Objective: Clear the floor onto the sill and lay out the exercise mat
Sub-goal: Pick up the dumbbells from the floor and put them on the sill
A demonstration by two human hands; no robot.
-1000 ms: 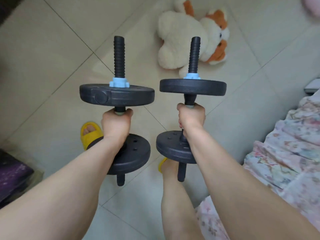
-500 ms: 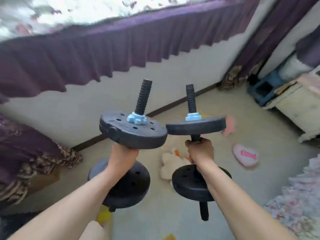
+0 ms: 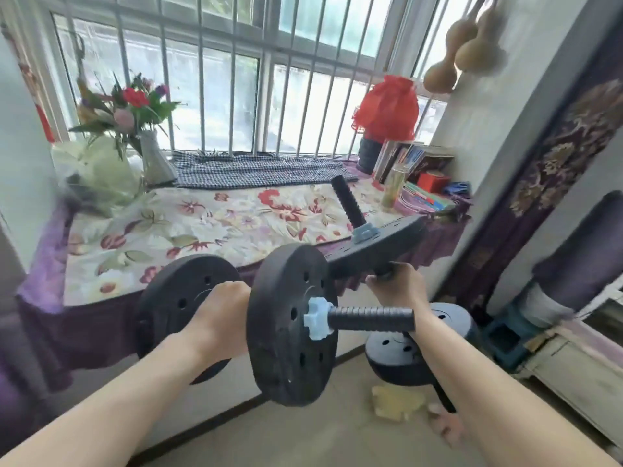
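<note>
Count: two dumbbells, two hands, one sill.

Left dumbbell (image 3: 290, 326): black round plates with small holes, two visible, black ribbed bar end sticking out toward the right, pale blue star-shaped collar nut against the near plate. Bar lies roughly horizontal. Far plate sits left of the hand, near plate right of it.

Right dumbbell (image 3: 377, 246): same build, black plates, blue collar, ribbed bar. Held steeply tilted: upper plate and bar end point up and left over the sill edge, lower plate hangs below the wrist, above the floor.

Left hand (image 3: 220, 323): fingers wrapped around the bar of the left dumbbell, between its two plates.

Right hand (image 3: 396, 289): fist closed around the right dumbbell's handle just under the upper plate.

Both dumbbells are in the air in front of the sill (image 3: 188, 227), not resting on it. Near plate of the left dumbbell overlaps the upper plate of the right in view; contact unclear.

Sill carries a floral cloth, a checked cloth (image 3: 259, 170) at the back, a vase of flowers (image 3: 148, 143) on the left, a red bag (image 3: 387, 107), a jar and books (image 3: 421, 163) on the right.
</note>
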